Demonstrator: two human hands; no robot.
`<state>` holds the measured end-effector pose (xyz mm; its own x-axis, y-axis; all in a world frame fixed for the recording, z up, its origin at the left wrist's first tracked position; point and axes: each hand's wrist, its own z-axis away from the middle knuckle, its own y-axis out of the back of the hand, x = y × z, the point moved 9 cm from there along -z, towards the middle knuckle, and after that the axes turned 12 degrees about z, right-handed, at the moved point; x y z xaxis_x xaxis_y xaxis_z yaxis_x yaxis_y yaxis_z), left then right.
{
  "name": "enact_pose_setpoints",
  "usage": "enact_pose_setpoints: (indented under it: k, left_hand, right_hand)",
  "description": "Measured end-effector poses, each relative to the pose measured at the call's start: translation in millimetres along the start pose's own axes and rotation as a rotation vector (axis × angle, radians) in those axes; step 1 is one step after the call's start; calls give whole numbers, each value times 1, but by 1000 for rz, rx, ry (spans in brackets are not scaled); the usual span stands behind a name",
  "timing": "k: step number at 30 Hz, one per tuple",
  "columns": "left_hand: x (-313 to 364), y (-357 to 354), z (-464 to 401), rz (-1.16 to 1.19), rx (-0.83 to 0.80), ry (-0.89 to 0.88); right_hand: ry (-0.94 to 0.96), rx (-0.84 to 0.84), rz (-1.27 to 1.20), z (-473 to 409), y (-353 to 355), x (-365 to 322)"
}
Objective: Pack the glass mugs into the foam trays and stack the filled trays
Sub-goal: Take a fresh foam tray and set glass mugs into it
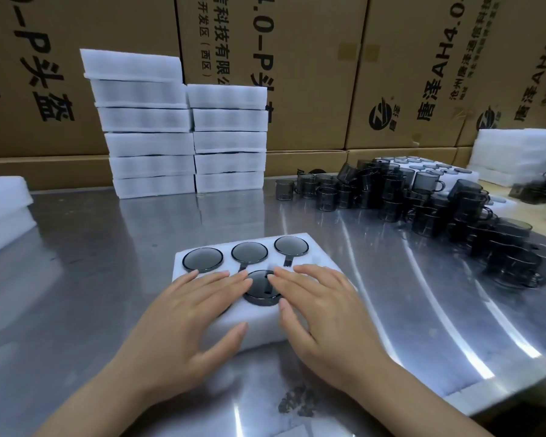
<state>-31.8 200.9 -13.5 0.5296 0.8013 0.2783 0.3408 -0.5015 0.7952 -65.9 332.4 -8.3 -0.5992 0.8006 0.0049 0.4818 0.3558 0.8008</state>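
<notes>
A white foam tray (316, 257) lies on the steel table in front of me. Three dark glass mugs sit in its far row, among them the left one (202, 259) and the right one (291, 246). Another mug (263, 287) shows in the near row between my hands. My left hand (183, 320) lies flat on the tray's near left part, fingers straight, thumb at the front wall. My right hand (322, 313) lies flat on the near right part the same way. The near-row pockets under both hands are hidden.
Two stacks of filled foam trays (148, 140) (230, 143) stand at the back against cardboard boxes (312, 74). A heap of loose dark mugs (438, 203) spreads over the right side. More foam (0, 209) lies at the left edge and foam (517, 152) at the far right.
</notes>
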Motion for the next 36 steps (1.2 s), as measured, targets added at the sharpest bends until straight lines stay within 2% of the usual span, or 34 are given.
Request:
enact_pose_setpoints:
  k: [3,5,7,9,11,14,18,24,26,31,36]
  left_hand:
    - [1,4,2,85,73,-16]
    - [-6,10,5,189,151,-4]
    - [-18,17,10,262,219,10]
    - [-33,25,13,351,293,35]
    - [-52,32,16,465,401,95]
    - [-77,33,22,610,512,211]
    - [-79,28,22,536,481,230]
    - [-80,28,22,528,491,282]
    - [-80,28,23,531,496,286]
    - [-78,29,21,530,499,289]
    - [-74,29,20,517,474,273]
  right_hand:
    - [-24,-32,-125,-1,-3,9]
    - [-93,63,-242,-2,2,26]
    - [-238,146,-310,-4,4,57]
    - [-433,131,-326,-1,-5,100]
    - [-616,47,-226,8,-17,146]
    - [-762,-54,50,24,-19,202]
    - [-867,-26,337,36,-4,252]
    - [-1086,-56,465,55,7,299]
    - [-1046,-33,517,52,9,297]
    - [-774,39,547,31,7,262]
    - [-594,-24,518,18,-1,219]
